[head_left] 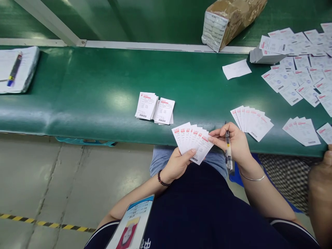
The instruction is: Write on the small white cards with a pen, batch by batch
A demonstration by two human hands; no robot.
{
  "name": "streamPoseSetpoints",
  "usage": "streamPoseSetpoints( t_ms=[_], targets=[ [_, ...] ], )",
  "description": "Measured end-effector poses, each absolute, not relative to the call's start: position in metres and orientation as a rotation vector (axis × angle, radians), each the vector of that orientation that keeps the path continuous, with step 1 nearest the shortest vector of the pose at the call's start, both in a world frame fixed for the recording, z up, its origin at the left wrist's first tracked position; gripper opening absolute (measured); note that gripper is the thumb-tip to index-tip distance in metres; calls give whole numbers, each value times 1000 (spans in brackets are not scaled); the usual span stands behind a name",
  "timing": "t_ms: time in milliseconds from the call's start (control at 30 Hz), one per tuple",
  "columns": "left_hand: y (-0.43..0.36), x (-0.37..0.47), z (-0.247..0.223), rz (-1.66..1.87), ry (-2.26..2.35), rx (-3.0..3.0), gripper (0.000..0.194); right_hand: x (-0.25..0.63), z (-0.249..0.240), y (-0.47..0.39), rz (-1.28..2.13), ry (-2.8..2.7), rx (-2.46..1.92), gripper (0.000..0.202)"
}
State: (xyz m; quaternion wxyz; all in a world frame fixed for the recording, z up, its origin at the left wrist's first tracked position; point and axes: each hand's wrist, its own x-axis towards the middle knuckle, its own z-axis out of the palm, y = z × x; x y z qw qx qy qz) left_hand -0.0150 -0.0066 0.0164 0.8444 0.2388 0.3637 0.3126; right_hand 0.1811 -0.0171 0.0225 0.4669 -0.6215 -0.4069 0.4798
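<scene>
Green padding covers the worktop [103, 90], with grey concrete floor below its near edge. Just off that edge, the left hand [177, 164] grips a fan of white cards [193, 141], fingers closed around the lower ends. The right hand [233, 143] pinches the fan's right card while a pen [228, 152] is tucked in its closed fingers. Keeping the fan evenly spread should let each card peel off singly. Two small card piles [155, 108] lie beyond the fan on the worktop.
</scene>
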Motion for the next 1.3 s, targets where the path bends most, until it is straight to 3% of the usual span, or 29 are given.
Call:
streamPoseSetpoints(
  t_ms=[367, 1300],
  targets=[
    [-9, -18, 10, 639, 771, 453, 48, 183, 23, -18, 1188, -984, -1554, 42],
    [-6, -15, 16, 598, 721, 393, 53, 177, 22, -15, 1094, -957, -1601, 41]
  ],
)
